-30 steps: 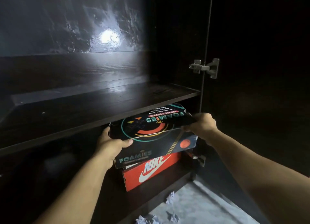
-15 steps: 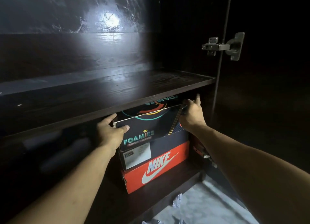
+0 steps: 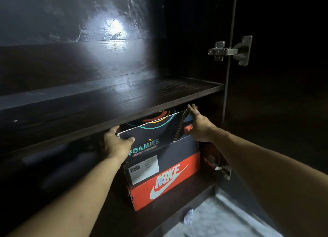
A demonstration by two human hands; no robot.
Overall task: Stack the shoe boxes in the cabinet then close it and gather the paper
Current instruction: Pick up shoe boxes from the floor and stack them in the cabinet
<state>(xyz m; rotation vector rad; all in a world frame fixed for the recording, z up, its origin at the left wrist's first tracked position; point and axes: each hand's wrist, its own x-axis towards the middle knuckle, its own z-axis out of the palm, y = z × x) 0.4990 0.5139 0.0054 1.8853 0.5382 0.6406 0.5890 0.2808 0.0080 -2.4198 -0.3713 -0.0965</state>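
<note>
Sliding the dark Foamies box [image 3: 154, 139] onto the stack, the person has both hands on it under the shelf [image 3: 110, 112]. The left hand [image 3: 116, 143] grips the box's near left corner, thumb curled over the front face. The right hand [image 3: 197, 125] lies along the right side with straight fingers pressing the edge, not wrapped round it. That box sits on top of 2 others in the lower compartment: a black box with a white label [image 3: 159, 165] and, at the bottom, a red Nike box [image 3: 165, 181].

The gap above the top box looks tight, so my advice would be to keep it level and push evenly from both sides, or the lid may catch the shelf's underside. Its front hangs slightly forward of the box beneath; squaring the faces would help the door [image 3: 284, 112], which stands wide open on its hinge [image 3: 230, 50], close without fouling.

1 crumpled paper [image 3: 188, 218] lies on the floor just outside the cabinet, not yet picked up.
</note>
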